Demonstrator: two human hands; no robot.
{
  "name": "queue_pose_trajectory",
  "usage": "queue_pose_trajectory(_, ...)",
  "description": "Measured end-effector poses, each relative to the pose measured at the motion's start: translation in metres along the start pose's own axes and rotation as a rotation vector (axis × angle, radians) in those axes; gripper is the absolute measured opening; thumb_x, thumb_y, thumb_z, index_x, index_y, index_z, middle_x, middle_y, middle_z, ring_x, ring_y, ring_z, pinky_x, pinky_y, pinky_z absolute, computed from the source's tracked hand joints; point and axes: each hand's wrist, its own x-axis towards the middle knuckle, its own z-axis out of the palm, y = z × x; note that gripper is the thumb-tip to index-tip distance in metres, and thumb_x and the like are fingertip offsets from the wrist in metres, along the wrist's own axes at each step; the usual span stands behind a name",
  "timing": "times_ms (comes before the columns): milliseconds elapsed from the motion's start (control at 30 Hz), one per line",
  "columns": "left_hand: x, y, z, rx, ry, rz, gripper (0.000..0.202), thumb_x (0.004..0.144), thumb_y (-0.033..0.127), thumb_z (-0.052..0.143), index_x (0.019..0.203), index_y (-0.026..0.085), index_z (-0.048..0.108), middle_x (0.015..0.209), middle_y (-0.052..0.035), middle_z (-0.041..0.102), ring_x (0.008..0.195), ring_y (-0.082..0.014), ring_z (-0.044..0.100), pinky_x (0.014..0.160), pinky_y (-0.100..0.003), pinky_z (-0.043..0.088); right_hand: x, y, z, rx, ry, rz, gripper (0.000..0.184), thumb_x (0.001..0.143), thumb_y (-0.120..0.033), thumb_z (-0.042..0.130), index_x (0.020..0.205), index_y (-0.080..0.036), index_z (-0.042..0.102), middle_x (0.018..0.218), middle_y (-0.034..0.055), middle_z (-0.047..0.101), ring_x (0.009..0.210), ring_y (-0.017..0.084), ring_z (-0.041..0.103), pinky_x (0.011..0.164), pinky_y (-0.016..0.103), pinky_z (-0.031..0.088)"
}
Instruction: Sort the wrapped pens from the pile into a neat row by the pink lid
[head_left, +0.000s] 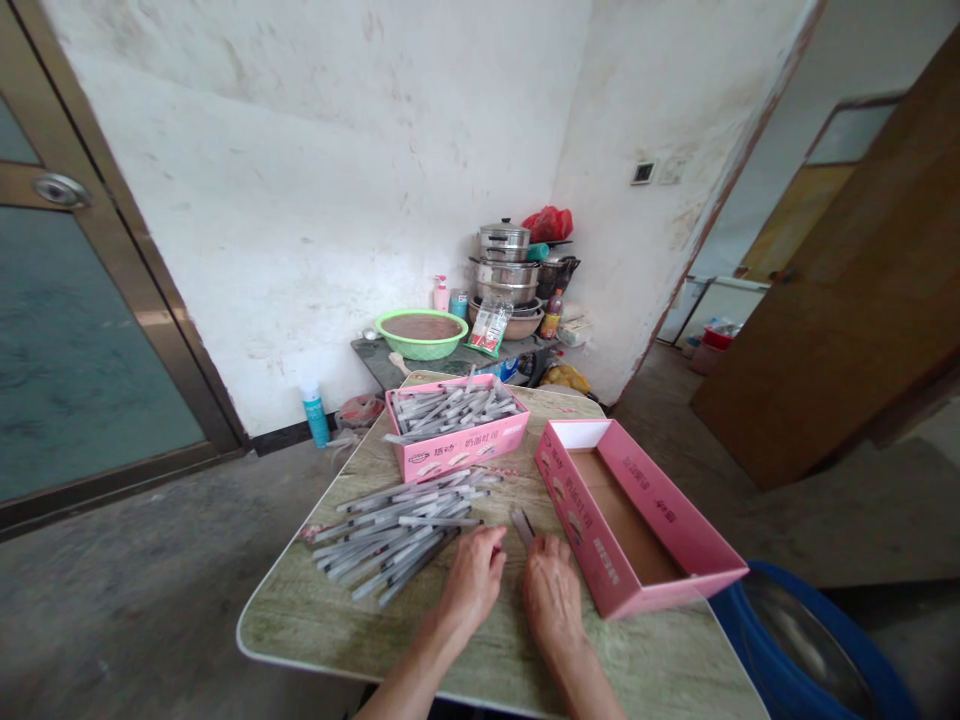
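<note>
My right hand [553,590] is closed around a few slim pens [523,524], whose ends stick out past the fingers just above the table. My left hand [472,580] is beside it, fingers curled inward; whether anything is inside them is hidden. A loose pile of pale, translucent pens [397,530] with dark ends lies to the left of my left hand. Behind the pile stands a pink cardboard box [461,447] heaped with similar pens. To the right of my right hand, a second pink box [630,510] shows its bare brown bottom.
The small wood-patterned table [300,610] has a rounded front left corner. Beyond it, a low dark table holds a green basin [421,335] and stacked steel pots [506,265]. A blue tub [810,640] stands at the right edge, a spray can [315,415] on the floor at left.
</note>
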Motion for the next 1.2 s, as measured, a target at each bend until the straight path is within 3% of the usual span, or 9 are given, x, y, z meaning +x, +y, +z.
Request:
queue_pose_trajectory(167,-0.004,-0.003,0.002,0.038,-0.009,0.015,0.039,0.075,0.005,0.051,0.110,0.016,0.065,0.093,-0.0094,0.067,0.086,-0.0220,0.063,0.082,-0.036,0.049,0.010,0.001,0.003,0.028,0.010,-0.018,0.034,0.079,0.005,0.037,0.085,-0.010,0.067,0.086,0.0161,0.064,0.080,0.026,0.063,0.060,0.030,0.049)
queue_pose_trajectory(300,-0.005,-0.008,-0.003,0.074,0.001,0.030,0.040,0.077,0.005,0.051,0.113,0.018,0.064,0.096,-0.0088,0.067,0.090,-0.0219,0.062,0.085,-0.036,0.048,0.013,0.004,0.005,0.042,0.016,-0.032,0.028,0.079,0.002,0.042,0.083,-0.011,0.067,0.085,0.0165,0.065,0.080,0.026,0.064,0.062,0.030,0.049)
queue_pose_trajectory(567,0.010,-0.014,-0.050,0.183,0.127,0.112,0.035,0.083,0.005,0.043,0.106,0.019,0.066,0.095,-0.0071,0.062,0.088,-0.0191,0.058,0.082,-0.031,0.046,0.018,0.008,0.006,0.055,0.001,-0.056,0.029,0.077,0.002,0.042,0.081,-0.012,0.067,0.084,0.0169,0.066,0.078,0.027,0.065,0.057,0.030,0.048)
queue_pose_trajectory(667,0.015,-0.023,-0.060,0.296,0.107,0.111,0.029,0.083,0.009,0.047,0.099,0.020,0.069,0.091,-0.0059,0.062,0.091,-0.0212,0.055,0.084,-0.033,0.043,0.019,0.009,0.010,0.064,0.001,-0.061,0.024,0.079,-0.003,0.043,0.081,-0.011,0.066,0.084,0.0185,0.066,0.078,0.028,0.065,0.058,0.031,0.049)
queue_pose_trajectory(867,0.016,-0.034,-0.062,0.447,0.012,0.076,0.021,0.077,0.012,0.056,0.090,0.021,0.071,0.092,-0.0041,0.061,0.093,-0.0222,0.051,0.086,-0.035,0.038,0.023,0.010,0.012,0.043,0.003,-0.043,0.028,0.078,0.001,0.042,0.084,-0.009,0.067,0.082,0.0171,0.066,0.076,0.026,0.066,0.059,0.030,0.050)
queue_pose_trajectory(1200,0.018,-0.025,-0.062,0.456,0.053,0.082,0.018,0.077,0.008,0.055,0.082,0.021,0.067,0.090,-0.0039,0.060,0.091,-0.0223,0.051,0.082,-0.035,0.036,0.018,0.028,0.005,-0.011,-0.008,0.044,0.021,0.082,-0.006,0.045,0.080,-0.010,0.066,0.078,0.0160,0.067,0.067,0.023,0.067,0.053,0.027,0.050)
